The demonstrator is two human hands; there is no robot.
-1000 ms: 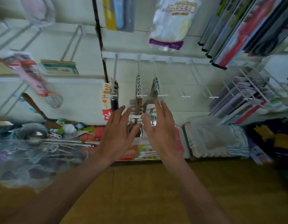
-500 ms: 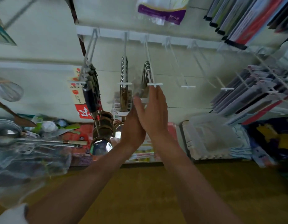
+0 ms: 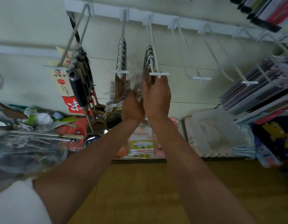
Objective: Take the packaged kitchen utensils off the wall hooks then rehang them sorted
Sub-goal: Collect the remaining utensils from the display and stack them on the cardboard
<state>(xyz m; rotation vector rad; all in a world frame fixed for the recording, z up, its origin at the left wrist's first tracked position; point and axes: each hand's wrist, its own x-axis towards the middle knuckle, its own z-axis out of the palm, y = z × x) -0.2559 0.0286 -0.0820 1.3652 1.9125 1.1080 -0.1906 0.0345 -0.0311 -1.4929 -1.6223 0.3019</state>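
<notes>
Although your right hand [image 3: 156, 96] curls round the packaged utensils [image 3: 147, 58] on the third hook from the left [image 3: 159, 73], nothing looks taken off yet. Your left hand [image 3: 132, 105] sits against them, fingers hidden, grip unclear. Sorting remains.

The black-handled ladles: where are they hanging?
In the head view, the black-handled ladles hang on the leftmost hook, left of the left hand and the steel-handled utensils.
</notes>
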